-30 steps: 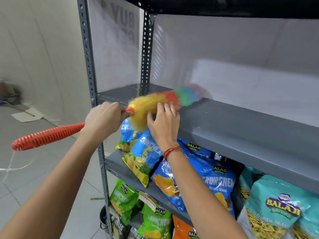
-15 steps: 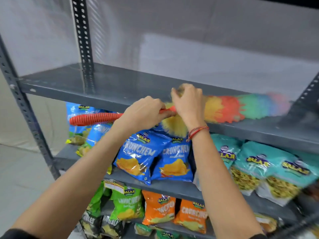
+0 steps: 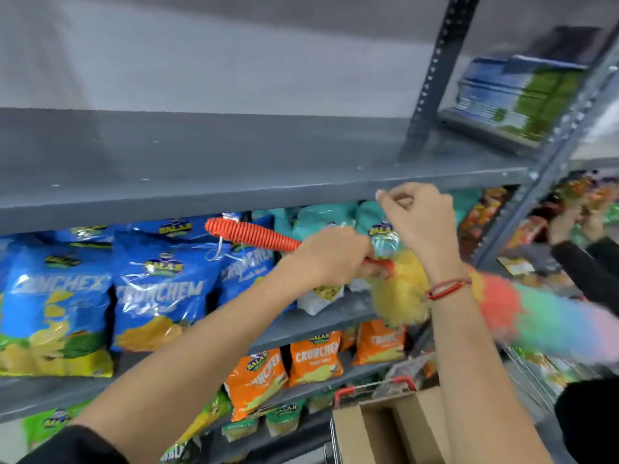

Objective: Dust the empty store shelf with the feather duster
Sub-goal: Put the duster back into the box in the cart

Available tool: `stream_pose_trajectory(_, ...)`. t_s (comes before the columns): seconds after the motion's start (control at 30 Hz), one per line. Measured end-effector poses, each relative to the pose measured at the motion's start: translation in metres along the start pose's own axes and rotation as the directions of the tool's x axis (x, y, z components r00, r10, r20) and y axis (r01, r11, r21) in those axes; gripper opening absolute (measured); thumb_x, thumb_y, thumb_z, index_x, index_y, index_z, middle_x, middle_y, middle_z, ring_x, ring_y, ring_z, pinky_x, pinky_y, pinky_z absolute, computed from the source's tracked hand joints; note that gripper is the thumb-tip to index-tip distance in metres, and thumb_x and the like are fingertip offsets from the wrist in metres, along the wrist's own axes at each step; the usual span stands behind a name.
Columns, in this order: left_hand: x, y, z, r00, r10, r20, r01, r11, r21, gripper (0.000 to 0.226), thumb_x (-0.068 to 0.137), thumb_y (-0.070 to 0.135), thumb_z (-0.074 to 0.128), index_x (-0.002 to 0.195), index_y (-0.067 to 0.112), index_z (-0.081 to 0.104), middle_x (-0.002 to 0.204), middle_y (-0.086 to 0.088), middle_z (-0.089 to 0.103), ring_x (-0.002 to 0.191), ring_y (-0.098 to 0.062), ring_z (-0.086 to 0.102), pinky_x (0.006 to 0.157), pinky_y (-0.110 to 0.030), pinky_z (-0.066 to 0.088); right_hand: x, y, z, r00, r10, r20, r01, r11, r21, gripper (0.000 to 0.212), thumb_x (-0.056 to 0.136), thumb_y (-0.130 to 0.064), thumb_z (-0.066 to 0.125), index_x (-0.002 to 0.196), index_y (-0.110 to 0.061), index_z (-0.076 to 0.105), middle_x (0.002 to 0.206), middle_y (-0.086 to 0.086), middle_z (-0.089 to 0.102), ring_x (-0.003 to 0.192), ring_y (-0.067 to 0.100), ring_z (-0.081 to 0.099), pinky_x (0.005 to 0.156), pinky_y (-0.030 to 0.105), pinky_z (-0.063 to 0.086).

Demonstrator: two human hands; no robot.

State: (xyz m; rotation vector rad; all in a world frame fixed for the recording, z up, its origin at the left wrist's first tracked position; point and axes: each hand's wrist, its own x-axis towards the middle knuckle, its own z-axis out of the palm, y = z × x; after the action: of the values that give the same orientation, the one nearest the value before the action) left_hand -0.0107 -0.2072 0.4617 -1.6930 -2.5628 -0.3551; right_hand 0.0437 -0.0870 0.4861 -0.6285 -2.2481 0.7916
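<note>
The empty grey metal shelf [image 3: 234,162] runs across the view at chest height. My left hand [image 3: 330,254] grips the feather duster by its ribbed red handle [image 3: 251,234]. The duster's rainbow head [image 3: 536,316] is blurred and points down to the right, below the shelf's front edge and off its surface. My right hand [image 3: 418,222] is loosely curled just under the shelf lip, above the yellow feathers, with a red thread band on the wrist. Whether it touches the shelf I cannot tell.
Blue snack bags [image 3: 157,289] fill the shelf below, with orange bags [image 3: 315,356] lower down. An open cardboard box [image 3: 385,426] sits in a red-handled basket at bottom centre. Another person's hands [image 3: 569,222] work at the right rack. Stacked packets [image 3: 522,95] lie at upper right.
The view has swung right along the shelf. The duster head has dropped off the shelf surface to below its edge, and my right hand has lifted off the feathers.
</note>
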Motion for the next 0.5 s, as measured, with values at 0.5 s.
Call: stream_pose_trajectory(0.5,0.049,0.041,0.235,0.811,0.081,0.580,-0.247,0.945,0.214,0.028,0.089,0.002,0.049,0.111,0.004,0.065,0.116,-0.015,0.066,0.107,-0.031,0.062,0.082,-0.034,0.049,-0.131,0.228,0.070,0.683,0.707,0.181,-0.593,0.682,-0.427,0.032,0.091,-0.030,0.055,0.105,-0.003,0.064,0.109,0.023,0.067,0.103,0.038,0.061,0.079,0.039,0.048)
